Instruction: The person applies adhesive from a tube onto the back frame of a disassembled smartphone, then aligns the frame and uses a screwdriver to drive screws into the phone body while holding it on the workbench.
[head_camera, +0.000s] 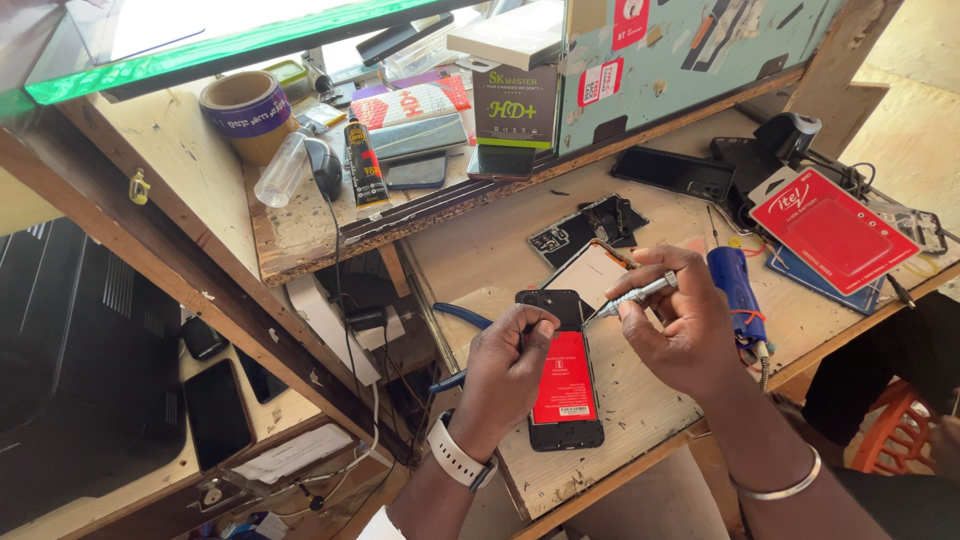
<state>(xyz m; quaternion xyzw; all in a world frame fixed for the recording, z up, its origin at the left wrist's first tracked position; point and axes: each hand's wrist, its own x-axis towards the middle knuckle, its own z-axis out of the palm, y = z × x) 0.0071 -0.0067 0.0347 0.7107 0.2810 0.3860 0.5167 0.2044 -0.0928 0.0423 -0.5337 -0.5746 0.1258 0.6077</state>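
A worn wooden bench (640, 400), scratched and paint-flecked, fills the middle. A raised wooden shelf (300, 235) stands over its far-left side, and a slanted beam (190, 270) runs down from the upper left. A green-edged glass pane (200, 50) lies across the top. A pale blue board (690, 60) with stickers leans at the back. To the left sits a lower wooden ledge (150, 480) beside a black box (80, 370). Sandy floor (915, 110) shows at the upper right in bright daylight. An orange chair (895, 435) sits at the lower right.
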